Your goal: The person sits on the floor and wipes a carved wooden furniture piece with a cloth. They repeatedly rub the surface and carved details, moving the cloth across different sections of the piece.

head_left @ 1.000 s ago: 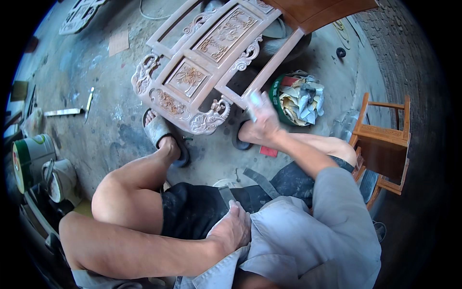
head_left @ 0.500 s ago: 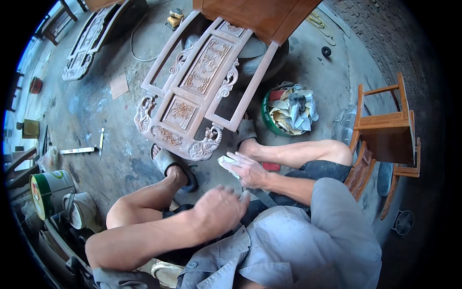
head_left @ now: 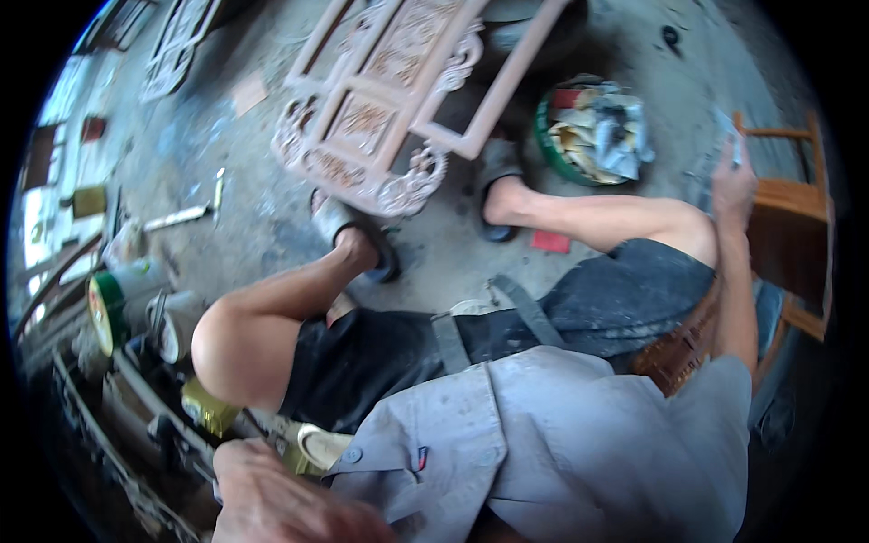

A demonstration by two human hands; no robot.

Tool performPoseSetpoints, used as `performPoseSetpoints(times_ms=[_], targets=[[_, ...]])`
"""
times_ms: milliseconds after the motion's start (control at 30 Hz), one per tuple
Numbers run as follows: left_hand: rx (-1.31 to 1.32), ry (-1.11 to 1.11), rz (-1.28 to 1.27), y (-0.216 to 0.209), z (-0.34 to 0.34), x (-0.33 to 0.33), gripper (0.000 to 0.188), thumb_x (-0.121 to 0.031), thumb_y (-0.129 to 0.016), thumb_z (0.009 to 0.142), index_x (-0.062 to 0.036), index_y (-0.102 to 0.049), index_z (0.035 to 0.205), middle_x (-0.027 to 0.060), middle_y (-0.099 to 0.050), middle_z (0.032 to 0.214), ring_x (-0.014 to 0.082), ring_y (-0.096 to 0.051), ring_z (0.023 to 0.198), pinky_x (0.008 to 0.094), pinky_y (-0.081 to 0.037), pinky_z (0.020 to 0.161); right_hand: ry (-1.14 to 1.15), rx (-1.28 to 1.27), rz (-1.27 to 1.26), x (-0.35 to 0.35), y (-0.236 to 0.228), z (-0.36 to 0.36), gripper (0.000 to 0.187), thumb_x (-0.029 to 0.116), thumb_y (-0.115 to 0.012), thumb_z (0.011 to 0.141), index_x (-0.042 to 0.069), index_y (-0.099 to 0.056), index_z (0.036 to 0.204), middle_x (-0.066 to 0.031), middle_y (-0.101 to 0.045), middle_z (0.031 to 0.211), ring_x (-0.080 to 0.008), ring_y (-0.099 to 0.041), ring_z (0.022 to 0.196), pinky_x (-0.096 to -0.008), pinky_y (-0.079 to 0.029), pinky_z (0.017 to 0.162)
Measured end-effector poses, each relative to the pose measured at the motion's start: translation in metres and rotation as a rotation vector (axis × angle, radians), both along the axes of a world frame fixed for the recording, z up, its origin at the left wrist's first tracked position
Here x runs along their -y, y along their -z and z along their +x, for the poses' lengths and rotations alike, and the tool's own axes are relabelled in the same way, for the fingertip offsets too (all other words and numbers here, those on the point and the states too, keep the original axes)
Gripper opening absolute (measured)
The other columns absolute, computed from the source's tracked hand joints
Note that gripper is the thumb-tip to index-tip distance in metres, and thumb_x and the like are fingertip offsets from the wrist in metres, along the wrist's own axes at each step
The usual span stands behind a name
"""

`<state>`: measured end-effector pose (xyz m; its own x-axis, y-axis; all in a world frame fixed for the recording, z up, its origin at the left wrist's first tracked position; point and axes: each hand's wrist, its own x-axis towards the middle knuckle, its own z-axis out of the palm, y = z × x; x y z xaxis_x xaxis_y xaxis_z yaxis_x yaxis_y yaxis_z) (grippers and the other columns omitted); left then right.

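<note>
My right hand [head_left: 733, 185] is raised at the far right, in front of a brown wooden chair, its fingers closed on a folded whitish sheet [head_left: 727, 125] that looks like paper. At the lower left, my left hand [head_left: 272, 498] is low beside my body, smeared by motion, so its fingers do not show clearly. Ahead of my feet stands a pale, unfinished chair frame [head_left: 358, 127] with carved panels and scrolled corners. Neither hand touches that frame.
Right of the frame stands a green tub [head_left: 548, 149] full of crumpled sheets. The brown chair [head_left: 783, 195] is close on the right. A white-and-green bucket [head_left: 122, 299] and a smaller white bucket [head_left: 181, 330] stand at left. A red piece [head_left: 550, 242] lies by my right foot.
My right hand has swung from the middle out to the far right with the sheet. My left hand has dropped back to the lower left. The view has shifted downward.
</note>
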<state>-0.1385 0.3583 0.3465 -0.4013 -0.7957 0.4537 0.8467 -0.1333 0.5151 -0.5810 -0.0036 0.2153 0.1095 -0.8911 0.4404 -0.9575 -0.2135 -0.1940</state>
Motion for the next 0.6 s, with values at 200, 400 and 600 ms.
performPoseSetpoints(times_ms=[200,400,600], targets=[[-0.001,-0.296,0.224,0.002,-0.022,-0.023,0.129,-0.086,-0.047,0.090,0.0361,-0.047,0.131,0.0097,-0.060,0.062,0.0192,-0.055,0.046,0.0389,-0.052,0.056,0.005,0.114,0.241,0.033,0.034,-0.033,0.056,0.047,-0.049,0.111,0.005,-0.063,0.145,-0.0229,-0.074,0.127,-0.0371,-0.070,0.123,-0.0430,-0.050,0.105],[0.510,-0.128,0.098,0.020,0.007,0.022,0.108,-0.078,-0.041,0.097,0.0241,-0.060,0.127,0.0104,-0.065,0.068,0.0201,-0.057,0.053,0.0384,-0.051,0.061,-0.060,0.134,0.312,0.044,0.023,-0.024,0.057,0.044,-0.050,0.111,-0.002,-0.062,0.144,-0.0216,-0.075,0.125,-0.0291,-0.075,0.115,-0.0371,-0.052,0.100],[1.171,-0.084,-0.016,0.001,0.008,0.047,0.089,-0.063,-0.048,0.095,0.0183,-0.063,0.127,0.0092,-0.067,0.074,0.0208,-0.059,0.064,0.0380,-0.050,0.068,-0.139,0.171,0.356,0.049,0.032,-0.014,0.058,0.043,-0.052,0.111,-0.004,-0.061,0.143,-0.0210,-0.074,0.124,-0.0267,-0.077,0.110,-0.0349,-0.053,0.097]])
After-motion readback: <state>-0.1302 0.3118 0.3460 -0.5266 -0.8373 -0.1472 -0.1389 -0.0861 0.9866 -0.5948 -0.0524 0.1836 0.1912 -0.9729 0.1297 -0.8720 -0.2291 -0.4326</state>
